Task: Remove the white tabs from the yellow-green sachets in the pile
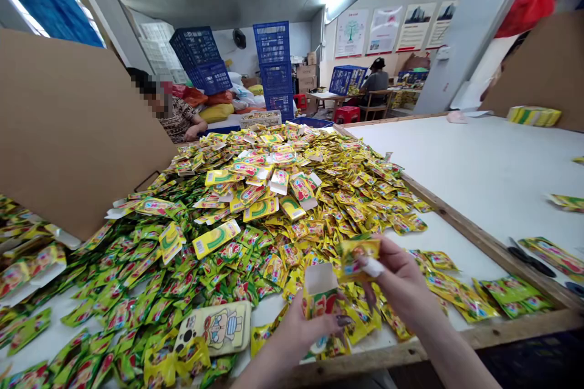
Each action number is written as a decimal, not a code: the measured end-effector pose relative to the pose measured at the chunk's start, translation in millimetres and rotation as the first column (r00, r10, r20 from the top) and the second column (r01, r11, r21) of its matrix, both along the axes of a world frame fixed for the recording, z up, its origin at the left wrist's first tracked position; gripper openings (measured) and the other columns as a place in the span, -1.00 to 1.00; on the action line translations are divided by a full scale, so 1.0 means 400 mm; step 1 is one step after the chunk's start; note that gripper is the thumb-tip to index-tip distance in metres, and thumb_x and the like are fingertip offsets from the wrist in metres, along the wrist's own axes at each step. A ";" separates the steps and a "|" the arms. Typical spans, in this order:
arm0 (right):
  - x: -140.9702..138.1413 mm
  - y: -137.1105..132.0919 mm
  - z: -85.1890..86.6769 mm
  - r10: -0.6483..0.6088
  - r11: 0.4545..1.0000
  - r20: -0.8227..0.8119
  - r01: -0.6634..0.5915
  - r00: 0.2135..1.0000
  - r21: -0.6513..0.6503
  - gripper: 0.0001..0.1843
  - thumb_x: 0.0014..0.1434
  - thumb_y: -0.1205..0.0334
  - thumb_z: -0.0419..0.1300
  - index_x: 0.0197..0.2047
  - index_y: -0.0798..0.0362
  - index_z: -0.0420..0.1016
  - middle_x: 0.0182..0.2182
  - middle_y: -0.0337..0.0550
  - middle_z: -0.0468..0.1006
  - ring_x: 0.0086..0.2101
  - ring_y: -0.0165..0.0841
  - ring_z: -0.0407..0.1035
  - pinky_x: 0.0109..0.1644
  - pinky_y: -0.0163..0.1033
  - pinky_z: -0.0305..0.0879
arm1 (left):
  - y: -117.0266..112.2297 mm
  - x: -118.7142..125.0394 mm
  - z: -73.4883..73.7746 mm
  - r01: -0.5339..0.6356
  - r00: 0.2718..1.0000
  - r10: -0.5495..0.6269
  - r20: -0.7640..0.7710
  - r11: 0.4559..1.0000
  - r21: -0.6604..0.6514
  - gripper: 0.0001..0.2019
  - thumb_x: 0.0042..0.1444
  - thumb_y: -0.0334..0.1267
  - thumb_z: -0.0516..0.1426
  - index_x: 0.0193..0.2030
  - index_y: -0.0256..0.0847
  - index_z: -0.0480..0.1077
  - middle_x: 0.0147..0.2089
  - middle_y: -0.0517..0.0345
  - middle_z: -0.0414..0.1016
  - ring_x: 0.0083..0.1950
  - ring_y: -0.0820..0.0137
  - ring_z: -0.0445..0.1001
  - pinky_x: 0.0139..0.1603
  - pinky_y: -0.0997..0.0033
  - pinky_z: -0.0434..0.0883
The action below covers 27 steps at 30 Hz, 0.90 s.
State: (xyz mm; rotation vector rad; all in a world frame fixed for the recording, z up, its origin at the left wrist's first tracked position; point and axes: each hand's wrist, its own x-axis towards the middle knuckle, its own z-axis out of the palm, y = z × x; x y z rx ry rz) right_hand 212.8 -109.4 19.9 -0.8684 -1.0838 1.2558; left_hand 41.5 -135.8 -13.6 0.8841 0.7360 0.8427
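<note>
My left hand (306,331) is closed around a small open carton (320,292), its white flap standing up at the top. Beside it, my right hand (396,273) pinches a yellow candy packet (359,257) between thumb and fingers, just right of the carton's mouth. Loose yellow packets (365,316) lie beneath both hands. A phone in a cartoon case (219,328) rests left of my left hand, partly covered by a yellow packet. Behind it spreads a heap of green packets (132,292), and flat yellow cartons (216,238) lie on top of the pile.
A wooden rail (474,234) edges the table on the right. Beyond it are black-handled scissors (531,260) on a white tabletop (456,158). A cardboard panel (77,127) stands at left. A co-worker (182,118) sits behind it, near stacked blue crates (274,67).
</note>
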 end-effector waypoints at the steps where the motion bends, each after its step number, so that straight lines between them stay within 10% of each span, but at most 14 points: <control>1: -0.025 -0.008 0.003 0.043 0.998 0.048 -0.044 0.998 0.033 -0.69 -0.01 0.17 0.30 -0.20 -0.01 0.35 -0.48 -0.28 0.43 -0.72 -0.56 0.16 -0.75 -0.46 0.16 | -0.001 -0.010 0.003 -0.025 1.000 0.025 -0.003 1.000 0.004 -0.55 -0.24 -0.20 0.32 -0.21 -0.26 0.26 -0.31 0.14 0.43 -0.29 0.41 0.42 -0.23 0.41 0.36; 7: -0.069 -0.030 0.061 0.068 0.913 0.636 -0.305 0.769 0.271 -0.86 0.14 0.39 0.08 -0.23 0.03 0.39 -0.25 -0.14 0.37 -0.22 -0.34 0.29 -0.16 -0.27 0.26 | -0.012 -0.033 -0.006 -0.055 0.980 0.075 -0.184 0.992 0.111 -0.56 -0.25 -0.30 0.32 -0.20 -0.27 0.28 -0.32 0.12 0.48 -0.33 0.38 0.43 -0.31 0.44 0.37; 15: -0.064 -0.056 0.129 0.052 0.858 0.972 -0.508 0.228 0.074 -0.76 0.05 0.55 0.01 -0.39 0.06 0.39 -0.33 -0.20 0.32 -0.37 -0.40 0.28 -0.36 -0.34 0.12 | -0.022 -0.027 -0.013 -0.012 0.910 0.107 -0.402 0.973 0.231 -0.70 -0.23 -0.41 0.19 -0.26 -0.27 0.32 -0.41 0.21 0.44 -0.37 0.40 0.38 -0.35 0.50 0.32; 20: -0.053 -0.050 0.136 0.178 0.823 0.927 -0.567 0.329 0.043 -0.57 -0.01 0.60 0.03 -0.11 0.01 0.35 -0.22 -0.21 0.37 -0.21 -0.39 0.29 -0.15 -0.34 0.17 | -0.029 -0.042 -0.040 0.014 0.948 0.064 -0.312 0.970 0.243 -0.66 -0.22 -0.40 0.18 -0.21 -0.25 0.31 -0.25 0.14 0.48 -0.23 0.31 0.41 -0.23 0.43 0.34; 27: -0.044 -0.047 0.109 0.261 0.752 0.879 -0.655 0.398 0.074 -0.65 0.05 0.60 -0.02 -0.29 0.05 0.47 -0.35 -0.22 0.45 -0.30 -0.43 0.33 -0.22 -0.38 0.19 | -0.023 -0.070 -0.049 0.123 0.935 -0.021 -0.355 0.955 0.269 -0.54 -0.20 -0.47 0.17 -0.07 -0.28 0.26 -0.16 0.08 0.47 -0.14 0.27 0.43 -0.12 0.37 0.35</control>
